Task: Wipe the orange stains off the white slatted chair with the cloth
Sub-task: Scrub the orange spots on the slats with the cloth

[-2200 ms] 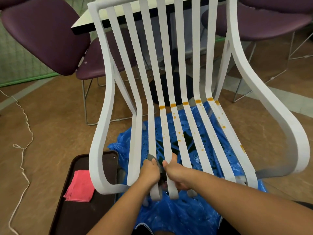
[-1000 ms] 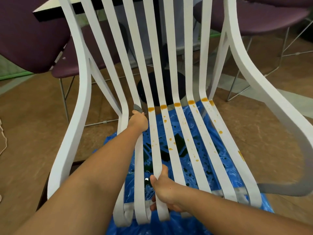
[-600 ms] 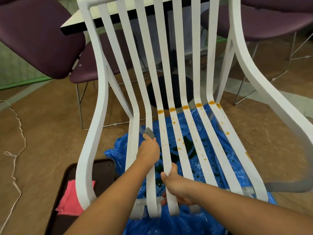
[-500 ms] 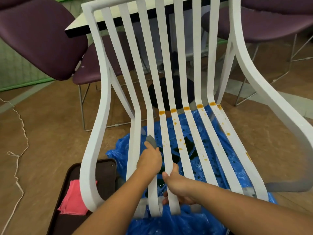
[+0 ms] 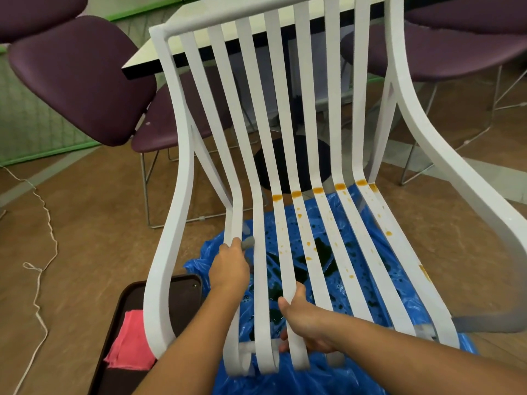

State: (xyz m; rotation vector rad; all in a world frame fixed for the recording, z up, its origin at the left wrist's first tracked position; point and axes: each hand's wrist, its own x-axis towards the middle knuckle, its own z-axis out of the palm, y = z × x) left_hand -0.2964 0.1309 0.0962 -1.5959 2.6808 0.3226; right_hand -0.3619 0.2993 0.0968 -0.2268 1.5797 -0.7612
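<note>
The white slatted chair (image 5: 182,155) stands in front of me on a blue plastic sheet. Orange stains (image 5: 318,190) run in a row across the seat bend of the middle and right slats, with smaller drops further down them. My left hand (image 5: 229,266) is wrapped around the second slat from the left, halfway down the seat, shut on a small grey cloth (image 5: 247,242) that sticks out above the fingers. My right hand (image 5: 306,320) grips a middle slat near the seat's front edge. The two leftmost slats show no stains.
The blue plastic sheet (image 5: 322,243) under the seat is spotted with dark wet patches. A dark tray (image 5: 182,292) with a pink cloth (image 5: 129,349) lies on the floor at the left. Purple chairs (image 5: 79,75) and a table (image 5: 228,27) stand behind. A white cord (image 5: 42,252) trails on the left.
My left hand slid with the grey cloth up the slat to the seat bend, then back down, and now sits mid-slat. My right hand has kept its grip near the front edge.
</note>
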